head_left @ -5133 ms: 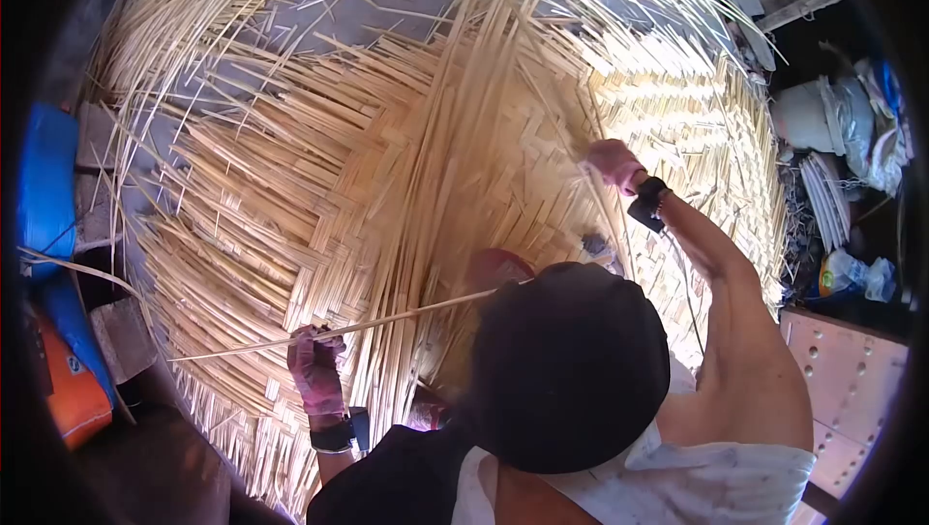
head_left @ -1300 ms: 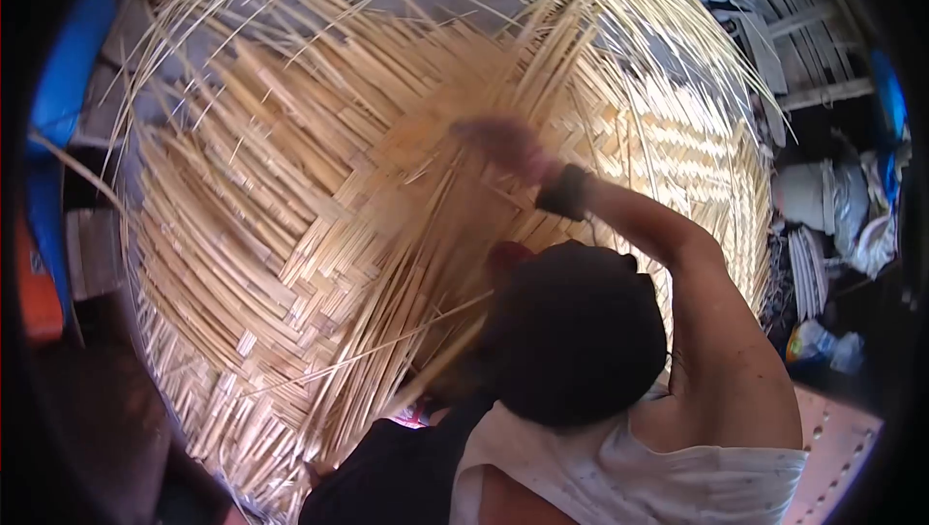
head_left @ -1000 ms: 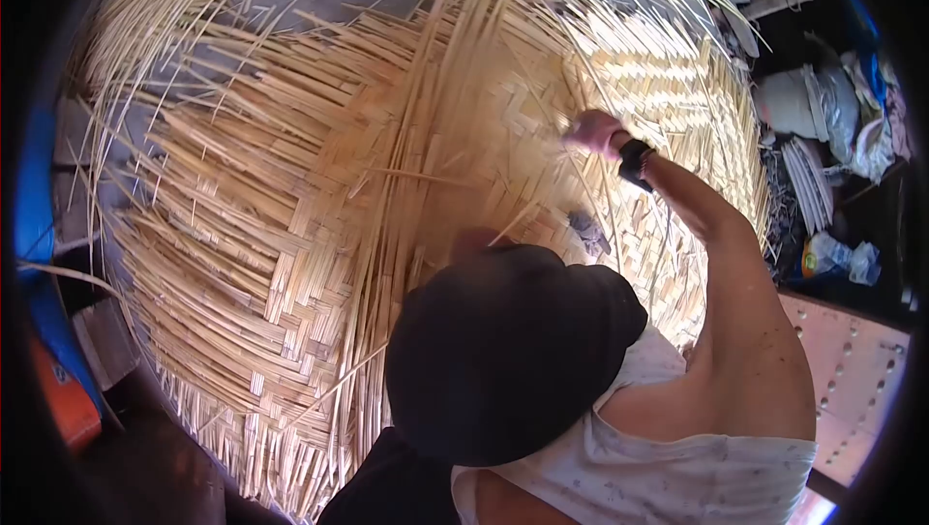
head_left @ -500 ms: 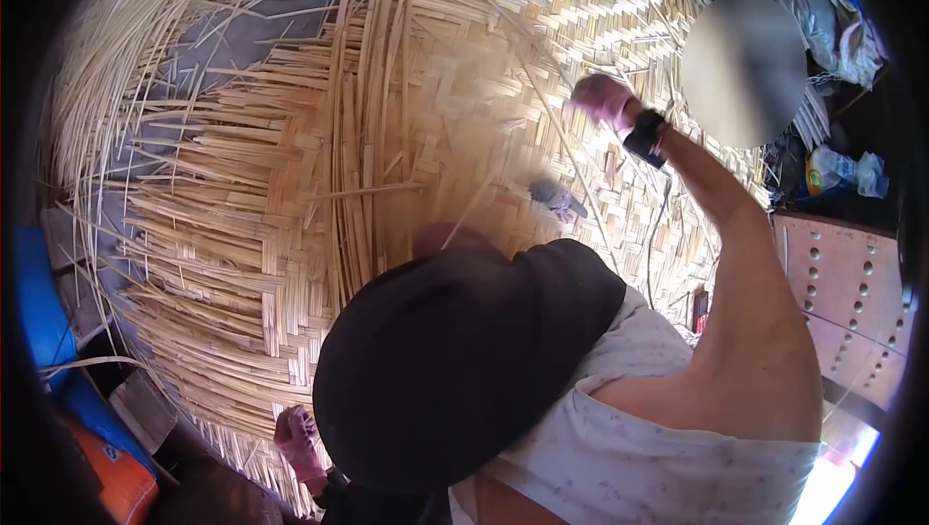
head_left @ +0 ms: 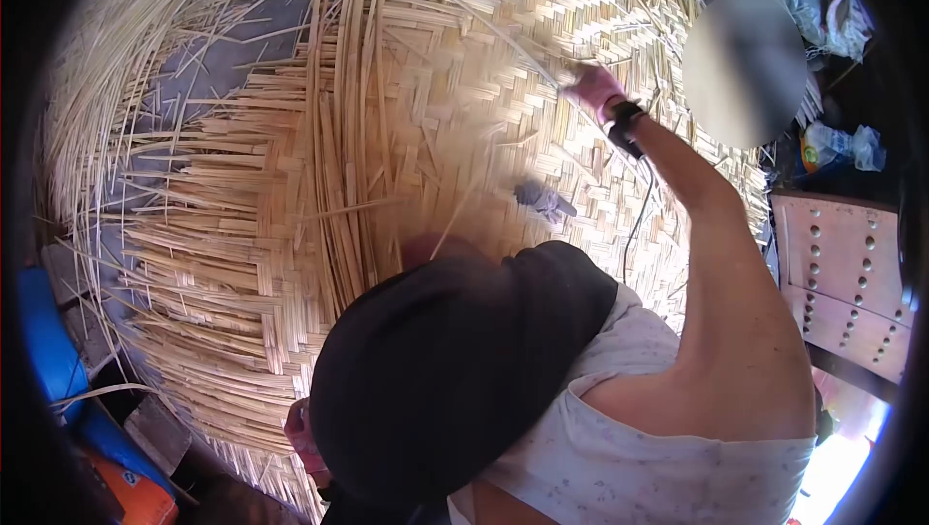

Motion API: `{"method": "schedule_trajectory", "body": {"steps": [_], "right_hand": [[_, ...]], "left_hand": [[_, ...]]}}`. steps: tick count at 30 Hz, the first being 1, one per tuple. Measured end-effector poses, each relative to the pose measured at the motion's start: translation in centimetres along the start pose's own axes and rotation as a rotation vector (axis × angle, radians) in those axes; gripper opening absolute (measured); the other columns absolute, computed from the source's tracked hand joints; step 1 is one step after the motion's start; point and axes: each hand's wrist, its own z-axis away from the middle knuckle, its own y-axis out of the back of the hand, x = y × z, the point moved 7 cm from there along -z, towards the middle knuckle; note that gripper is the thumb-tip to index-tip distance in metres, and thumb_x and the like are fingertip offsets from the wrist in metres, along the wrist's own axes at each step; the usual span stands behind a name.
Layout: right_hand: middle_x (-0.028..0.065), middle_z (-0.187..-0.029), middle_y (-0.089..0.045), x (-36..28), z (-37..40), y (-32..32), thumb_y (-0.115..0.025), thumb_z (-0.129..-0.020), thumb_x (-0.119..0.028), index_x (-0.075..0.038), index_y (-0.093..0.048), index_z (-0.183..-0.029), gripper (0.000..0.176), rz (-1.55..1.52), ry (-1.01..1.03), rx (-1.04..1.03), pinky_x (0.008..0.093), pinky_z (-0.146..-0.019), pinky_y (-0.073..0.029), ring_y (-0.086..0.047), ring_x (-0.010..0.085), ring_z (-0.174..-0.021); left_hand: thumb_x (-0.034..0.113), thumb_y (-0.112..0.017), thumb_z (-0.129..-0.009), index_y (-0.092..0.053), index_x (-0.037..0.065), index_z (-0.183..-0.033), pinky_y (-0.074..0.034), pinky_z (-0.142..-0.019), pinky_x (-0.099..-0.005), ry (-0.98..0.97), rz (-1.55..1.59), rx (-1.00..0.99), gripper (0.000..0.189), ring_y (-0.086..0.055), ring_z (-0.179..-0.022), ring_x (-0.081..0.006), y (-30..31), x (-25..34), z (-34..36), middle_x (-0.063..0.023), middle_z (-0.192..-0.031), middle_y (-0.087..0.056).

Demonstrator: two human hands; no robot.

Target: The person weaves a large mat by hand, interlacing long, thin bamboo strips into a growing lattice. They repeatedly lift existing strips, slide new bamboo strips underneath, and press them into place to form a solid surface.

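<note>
A woven mat of pale split strips (head_left: pixel 281 322) fills most of the view. My right hand (head_left: pixel 595 92), in a pink glove with a black band at the wrist, is closed on a long thin strip (head_left: pixel 508 38) above the mat's upper right. At the mat's lower edge, my left hand (head_left: pixel 302 431), also pink-gloved, has curled fingers and is partly hidden by a large black head covering (head_left: pixel 435 380); whatever it holds cannot be made out. A small dark tool wrapped in cloth (head_left: pixel 545 201) lies on the weave below my right hand.
Loose strips (head_left: pixel 106 70) spread along the upper left. Blue (head_left: pixel 48 331) and orange (head_left: pixel 131 491) objects stand at the lower left. Plastic bags (head_left: pixel 832 17) lie at the upper right, above a studded pinkish panel (head_left: pixel 842 264). A blurred round patch covers part of the right side.
The view has shifted slightly. My right hand has moved a little left and down, and its fingers now meet the long strip. The head covering hides more of my left hand.
</note>
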Motion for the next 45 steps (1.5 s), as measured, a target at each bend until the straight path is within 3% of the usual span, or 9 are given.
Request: {"method": "schedule_trajectory", "body": {"steps": [3, 5, 13, 19, 23, 30, 38, 44, 45], "right_hand": [[0.0121, -0.081, -0.065, 1.0, -0.8, -8.4, -0.065, -0.078, -0.037, -0.01, -0.062, -0.099, 0.035, 0.638, 0.202, -0.125, 0.0362, -0.069, -0.05, -0.063, 0.0265, -0.075], [0.0129, -0.078, -0.064, -3.2, 2.0, -1.8, -0.063, -0.078, -0.036, -0.012, -0.063, -0.096, 0.03, -0.04, -0.186, -0.055, 0.0361, -0.069, -0.049, -0.062, 0.0266, -0.074], [0.0109, -0.076, -0.063, -12.2, 3.5, 8.6, -0.054, -0.086, -0.034, -0.006, -0.062, -0.083, 0.029, -0.171, 0.136, 0.155, 0.0356, -0.06, -0.046, -0.057, 0.0293, -0.064], [0.0099, -0.076, -0.061, -38.8, 11.6, 6.9, -0.053, -0.081, -0.018, -0.008, -0.058, -0.084, 0.011, 0.206, 1.182, -0.117, 0.0404, -0.052, -0.05, -0.063, 0.0303, -0.067], [0.0129, -0.071, -0.061, -49.3, 19.5, 0.2, -0.057, -0.077, -0.021, -0.007, -0.06, -0.076, 0.014, 0.07, 1.67, -0.235, 0.0416, -0.055, -0.05, -0.063, 0.0313, -0.068], [0.0105, -0.073, -0.062, -53.6, 18.8, -3.0, -0.064, -0.078, -0.031, -0.007, -0.065, -0.081, 0.024, -0.145, 1.499, -0.574, 0.036, -0.064, -0.047, -0.06, 0.0299, -0.073], [0.0114, -0.075, -0.064, -54.7, 23.1, -7.4, -0.065, -0.078, -0.02, -0.006, -0.066, -0.086, 0.017, -0.494, 1.169, -0.91, 0.0343, -0.066, -0.05, -0.062, 0.0288, -0.073], [0.0085, -0.079, -0.063, -55.8, 22.9, -6.4, -0.065, -0.076, -0.018, -0.008, -0.065, -0.09, 0.017, 0.076, 1.621, -0.152, 0.0371, -0.07, -0.049, -0.061, 0.028, -0.077], [0.0084, -0.078, -0.061, -56.1, 23.5, -6.2, -0.064, -0.076, -0.019, -0.009, -0.064, -0.09, 0.017, -0.045, 1.648, -0.273, 0.0375, -0.069, -0.048, -0.06, 0.0277, -0.075]], "left_hand": [[0.009, -0.058, -0.086, -0.06, 0.001, -0.09, -0.035, -0.047, -0.018, 0.001, -0.006, -0.039, 0.009, -0.044, -0.052, -0.0038, -1.0, -0.1, -0.8, 0.002, -0.064, -0.05], [0.009, -0.058, -0.086, -0.06, 0.001, -0.09, -0.035, -0.047, -0.018, 0.012, -0.013, -0.06, 0.009, -0.044, -0.052, -0.0038, -0.9, -0.2, -0.9, 0.002, -0.064, -0.05], [0.009, -0.059, -0.084, -0.061, 0.001, -0.09, -0.037, -0.048, -0.0183, 0.052, -0.095, -0.089, 0.01, -0.047, -0.053, -0.0051, -1.3, -0.5, -0.2, 0.001, -0.065, -0.053], [0.009, -0.062, -0.075, -0.051, -0.001, -0.119, -0.049, -0.066, -0.0266, -0.071, -0.079, -0.28, 0.046, -0.059, -0.074, -0.0143, -10.9, 7.2, 0.5, -0.0086, -0.084, -0.06], [0.023, -0.054, -0.09, -0.049, 0.003, -0.115, -0.052, -0.074, -0.035, -0.162, 0.854, -0.191, 0.033, -0.061, -0.09, -0.0246, -12.7, 7.9, -0.8, -0.012, -0.099, -0.059], [0.027, -0.058, -0.088, -0.056, 0.005, -0.102, -0.054, -0.066, -0.0315, -0.321, 1.053, 0.333, 0.026, -0.061, -0.07, -0.0183, 0.9, 1.2, -0.8, -0.0062, -0.079, -0.06], [0.021, -0.06, -0.087, -0.06, 0.004, -0.105, -0.055, -0.067, -0.0355, -0.049, 1.108, 0.393, 0.025, -0.063, -0.071, -0.0197, -2.5, -3.0, -0.8, -0.0074, -0.087, -0.063], [0.017, -0.058, -0.087, -0.058, 0.001, -0.108, -0.054, -0.068, -0.0348, -0.129, 1.018, 0.397, 0.026, -0.063, -0.075, -0.0206, -1.3, -4.1, 0.5, -0.0101, -0.09, -0.063], [0.017, -0.058, -0.087, -0.058, 0.001, -0.107, -0.054, -0.068, -0.0348, -0.166, 0.963, 0.382, 0.025, -0.063, -0.075, -0.0206, -1.2, -4.0, 0.5, -0.0103, -0.09, -0.063]]}}
